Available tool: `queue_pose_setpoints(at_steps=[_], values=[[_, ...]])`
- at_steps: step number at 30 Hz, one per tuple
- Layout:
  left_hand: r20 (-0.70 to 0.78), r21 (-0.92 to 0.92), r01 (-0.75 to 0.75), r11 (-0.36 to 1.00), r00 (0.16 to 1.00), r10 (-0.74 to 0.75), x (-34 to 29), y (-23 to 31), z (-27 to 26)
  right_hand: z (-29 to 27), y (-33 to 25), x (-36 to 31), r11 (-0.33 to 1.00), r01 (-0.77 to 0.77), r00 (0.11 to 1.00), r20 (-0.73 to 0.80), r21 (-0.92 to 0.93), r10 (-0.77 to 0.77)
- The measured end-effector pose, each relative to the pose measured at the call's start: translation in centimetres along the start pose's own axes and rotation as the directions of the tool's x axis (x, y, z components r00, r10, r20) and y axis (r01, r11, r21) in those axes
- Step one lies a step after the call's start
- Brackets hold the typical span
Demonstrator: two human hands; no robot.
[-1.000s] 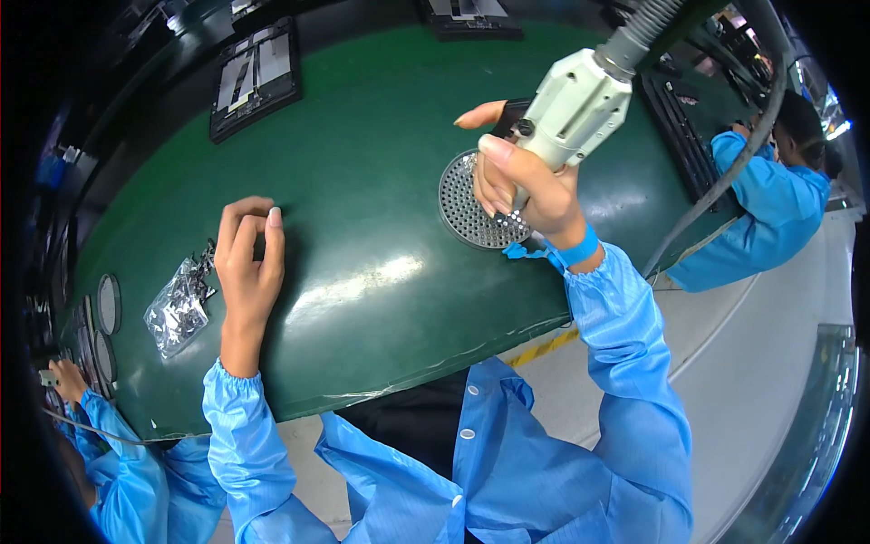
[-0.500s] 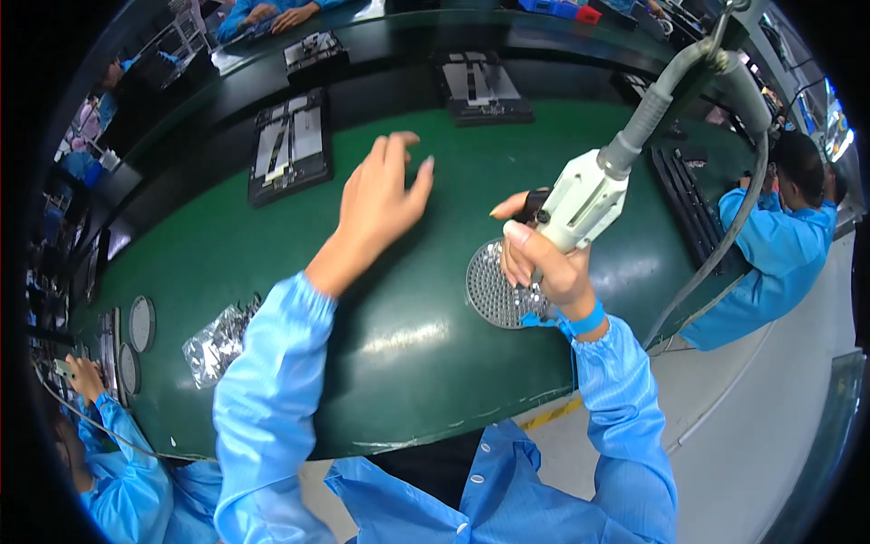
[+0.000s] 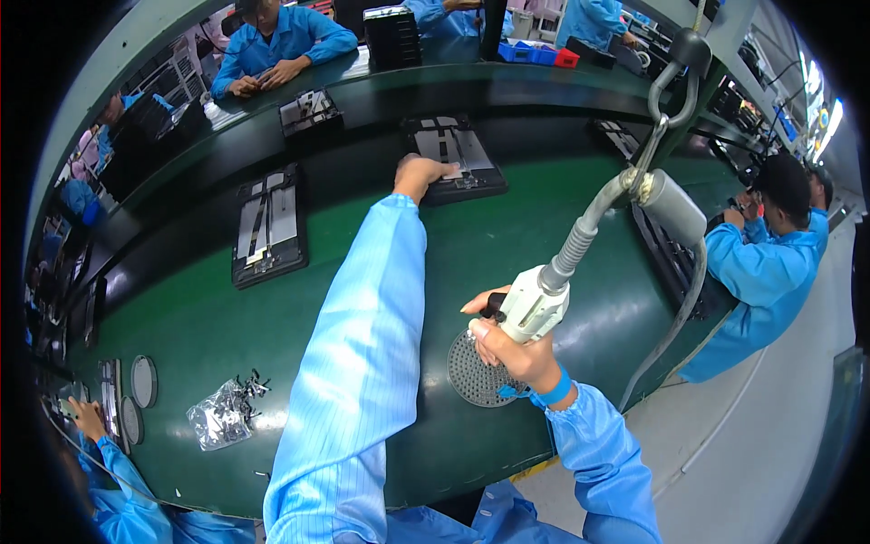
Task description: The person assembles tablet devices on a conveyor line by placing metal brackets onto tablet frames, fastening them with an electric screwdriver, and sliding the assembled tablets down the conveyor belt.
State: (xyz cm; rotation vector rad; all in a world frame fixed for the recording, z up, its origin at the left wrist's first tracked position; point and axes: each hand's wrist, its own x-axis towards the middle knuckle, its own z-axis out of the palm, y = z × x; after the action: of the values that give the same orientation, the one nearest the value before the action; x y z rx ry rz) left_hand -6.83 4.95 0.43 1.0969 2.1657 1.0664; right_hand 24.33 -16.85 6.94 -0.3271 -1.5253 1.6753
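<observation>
My left hand (image 3: 420,174) reaches far forward and grips the left edge of an opened tablet (image 3: 464,150), its thumb lying on the top and its other fingers mostly hidden. Silver panels and dark strips show inside that device's black frame. A white electric screwdriver (image 3: 535,308) hangs from a grey cable, and my right hand (image 3: 515,352) is wrapped round its body. Below that hand lies a round perforated screw tray (image 3: 473,379), partly covered by the fingers. A blue wrist strap (image 3: 555,388) circles my right wrist.
Another opened tablet (image 3: 272,231) lies left on the green table (image 3: 362,245). A clear bag (image 3: 217,419) with small black parts sits near the front left, by two round trays (image 3: 143,381). Co-workers sit across (image 3: 290,45), at right (image 3: 761,254) and at left (image 3: 118,490).
My left hand has moved forward from above the table onto the far tablet's edge. The view has tilted up. My right hand still holds the screwdriver above the screw tray.
</observation>
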Motion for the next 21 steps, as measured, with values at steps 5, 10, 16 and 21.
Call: queue_pose_setpoints(at_steps=[5,10,16,21], values=[[-0.188,-0.085,0.041,0.996,0.981,-0.056,-4.6,5.9,1.1,-1.7,0.8,-0.2,0.999,0.014,0.996,-0.087,-0.03,-0.017],[-0.299,-0.209,-0.163,0.964,0.949,0.096,-13.1,2.2,-6.1,-1.2,0.3,-0.4,0.999,-0.013,0.994,-0.107,0.041,0.017],[-0.041,-0.543,0.128,0.83,0.983,-0.178,-33.7,-5.7,-12.2,-1.5,1.0,-0.7,1.0,-0.01,0.991,-0.134,-0.02,0.007],[-0.011,-0.22,0.161,0.962,0.986,-0.168,-49.4,-9.0,-13.4,-0.5,0.9,-1.2,0.999,0.033,0.994,-0.106,0.016,-0.031]])
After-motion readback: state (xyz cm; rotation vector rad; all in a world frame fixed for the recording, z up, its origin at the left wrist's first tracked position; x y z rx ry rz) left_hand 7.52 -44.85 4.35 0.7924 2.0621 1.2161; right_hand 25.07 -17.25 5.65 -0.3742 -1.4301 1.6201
